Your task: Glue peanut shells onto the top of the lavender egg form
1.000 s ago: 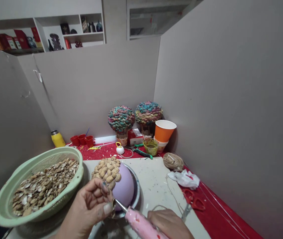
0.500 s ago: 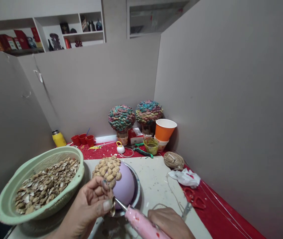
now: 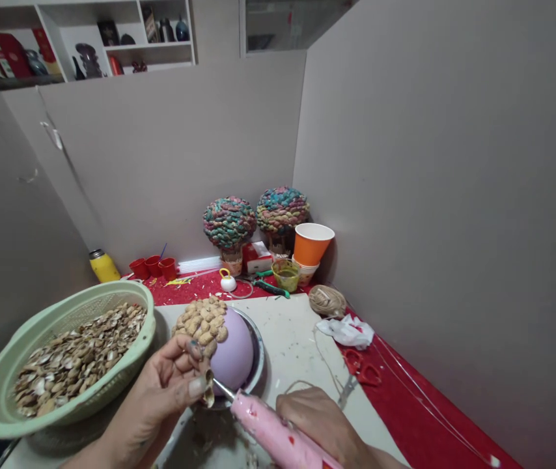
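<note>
My left hand point(image 3: 161, 397) pinches a small nut shell point(image 3: 208, 389) between thumb and forefinger. My right hand point(image 3: 324, 430) grips a pink glue gun point(image 3: 273, 436), its metal nozzle touching the shell. Just behind them a lilac ball point(image 3: 232, 355) sits in a metal bowl point(image 3: 258, 355); its upper left side is covered with glued shells point(image 3: 200, 322). A pale green colander point(image 3: 63, 355) full of loose shells stands at the left, close to my left wrist.
At the back stand two multicoloured shell-covered balls point(image 3: 256, 218), an orange paper cup point(image 3: 311, 244), small red cups point(image 3: 153, 267), a yellow flask point(image 3: 103, 266) and green pliers point(image 3: 271, 286). Twine point(image 3: 327, 301), a crumpled white rag point(image 3: 346, 331) and red scissors point(image 3: 359, 374) lie at the right. Grey partition walls close in.
My view has shifted a little, so everything sits lower-left in the picture. Both hands keep the shell at the glue gun's nozzle, drawn slightly nearer to me.
</note>
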Motion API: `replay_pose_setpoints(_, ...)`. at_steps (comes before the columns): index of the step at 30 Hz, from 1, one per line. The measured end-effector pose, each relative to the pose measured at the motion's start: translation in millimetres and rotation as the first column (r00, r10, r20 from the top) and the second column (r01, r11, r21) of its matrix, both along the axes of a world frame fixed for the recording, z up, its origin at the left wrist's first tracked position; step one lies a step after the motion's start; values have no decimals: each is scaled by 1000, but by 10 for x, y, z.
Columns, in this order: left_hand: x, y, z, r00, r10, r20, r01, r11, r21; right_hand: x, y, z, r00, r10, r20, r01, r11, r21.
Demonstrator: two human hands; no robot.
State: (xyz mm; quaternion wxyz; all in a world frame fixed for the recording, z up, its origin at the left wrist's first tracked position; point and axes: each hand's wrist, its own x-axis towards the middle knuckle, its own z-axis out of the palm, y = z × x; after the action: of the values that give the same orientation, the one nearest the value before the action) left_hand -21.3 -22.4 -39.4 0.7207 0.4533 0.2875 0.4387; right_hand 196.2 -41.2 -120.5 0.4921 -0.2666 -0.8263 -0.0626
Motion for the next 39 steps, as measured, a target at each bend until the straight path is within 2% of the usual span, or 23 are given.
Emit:
replay_pose_setpoints(6,7,7,30,1000,3,15,-3,1000,-7,7,-6,13,998,-55,40,54,998,33)
replay_pose_setpoints(11,2,9,43,1000,24,18,-24,1000,-10,27,-10,8,995,6,98,-8,1000,17)
replay_pose_setpoints(19,-7,8,44,999,29,18,-29,999,-15,56,4,17,984,27,176,-34,999,34)
replay_pose_setpoints(24,5,13,66,999,-7,40,7,1000,0,63,0,-6,985,2,170,-6,1000,19)
replay_pose_setpoints(29,-5,12,62,999,2,54,-2,1000,-7,59,18,-14,988,48,147,-52,998,23)
replay_pose_setpoints(39,12,31,89,997,29,73,-27,999,-29,75,39,-43,976,-2,219,-11,998,55)
